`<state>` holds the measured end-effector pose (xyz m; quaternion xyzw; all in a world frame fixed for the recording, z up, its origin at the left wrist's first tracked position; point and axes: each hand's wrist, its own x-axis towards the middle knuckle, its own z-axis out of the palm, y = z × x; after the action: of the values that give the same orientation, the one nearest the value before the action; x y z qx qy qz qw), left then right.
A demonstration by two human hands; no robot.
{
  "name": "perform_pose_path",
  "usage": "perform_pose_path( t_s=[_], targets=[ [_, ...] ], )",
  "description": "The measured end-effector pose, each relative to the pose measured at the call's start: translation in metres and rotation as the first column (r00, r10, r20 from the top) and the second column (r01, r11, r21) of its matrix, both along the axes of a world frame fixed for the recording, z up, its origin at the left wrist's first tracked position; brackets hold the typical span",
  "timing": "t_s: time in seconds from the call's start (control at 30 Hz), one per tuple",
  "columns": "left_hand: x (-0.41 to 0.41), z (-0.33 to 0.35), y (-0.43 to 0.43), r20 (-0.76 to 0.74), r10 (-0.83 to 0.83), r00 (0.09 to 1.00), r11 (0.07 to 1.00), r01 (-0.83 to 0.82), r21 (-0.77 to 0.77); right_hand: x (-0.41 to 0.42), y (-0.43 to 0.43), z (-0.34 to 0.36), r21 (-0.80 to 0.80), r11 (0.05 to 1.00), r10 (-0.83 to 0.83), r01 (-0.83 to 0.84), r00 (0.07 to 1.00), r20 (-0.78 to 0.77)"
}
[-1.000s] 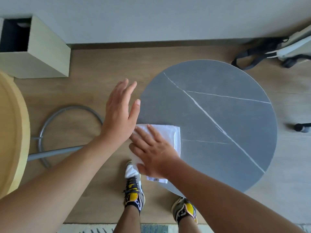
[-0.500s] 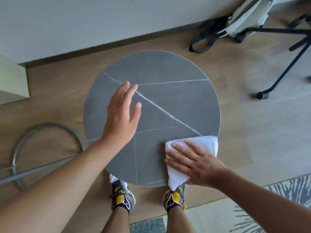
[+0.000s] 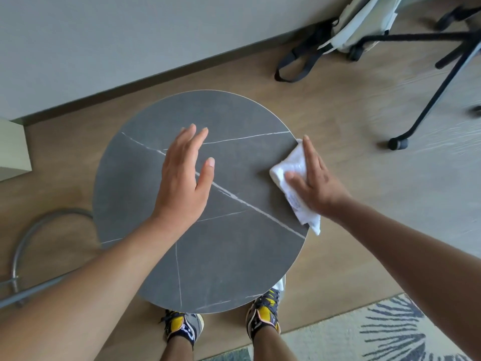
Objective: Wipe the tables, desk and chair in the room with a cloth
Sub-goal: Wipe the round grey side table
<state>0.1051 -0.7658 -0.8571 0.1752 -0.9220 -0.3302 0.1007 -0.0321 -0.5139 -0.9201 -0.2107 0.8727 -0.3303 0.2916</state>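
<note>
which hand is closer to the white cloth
Right. The right hand lies flat on the white cloth at the right edge of the round table. The left hand is open over the table's middle, apart from the cloth, to its left.

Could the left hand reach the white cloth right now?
Probably yes: only bare round grey marbled tabletop lies between the open left hand and the folded white cloth, which the right hand presses.
</note>
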Motion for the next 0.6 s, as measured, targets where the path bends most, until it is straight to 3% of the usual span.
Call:
perform_pose_path(
  t_s=[0.07,0.17,0.27,0.4,0.53,0.6],
  targets=[
    [-0.002,0.0,-0.007,0.0,0.025,1.0,1.0,-0.025,-0.006,-0.019,-0.024,0.005,0.057,0.991,-0.123,0.118,0.988,0.09],
    [0.0,0.001,-0.022,-0.005,0.067,0.998,0.998,-0.067,-0.02,-0.051,-0.07,0.013,0.158,0.975,-0.163,0.159,0.986,0.013],
    [0.01,0.004,-0.041,-0.007,0.125,0.992,0.992,-0.125,-0.028,-0.072,-0.12,0.025,0.305,0.952,0.061,-0.024,0.991,-0.115],
    [0.032,0.004,-0.068,-0.015,0.213,0.977,0.976,-0.214,-0.033,-0.074,-0.187,0.029,0.476,0.873,0.274,-0.104,0.913,-0.302],
    [0.058,0.001,-0.09,-0.029,0.267,0.963,0.963,-0.268,-0.016,-0.047,-0.242,0.015,0.452,0.878,0.376,-0.16,0.814,-0.443],
    [0.075,0.002,-0.1,-0.019,0.291,0.956,0.956,-0.291,-0.013,-0.037,-0.27,0.018,0.452,0.865,0.423,-0.221,0.805,-0.417]
  ],
)
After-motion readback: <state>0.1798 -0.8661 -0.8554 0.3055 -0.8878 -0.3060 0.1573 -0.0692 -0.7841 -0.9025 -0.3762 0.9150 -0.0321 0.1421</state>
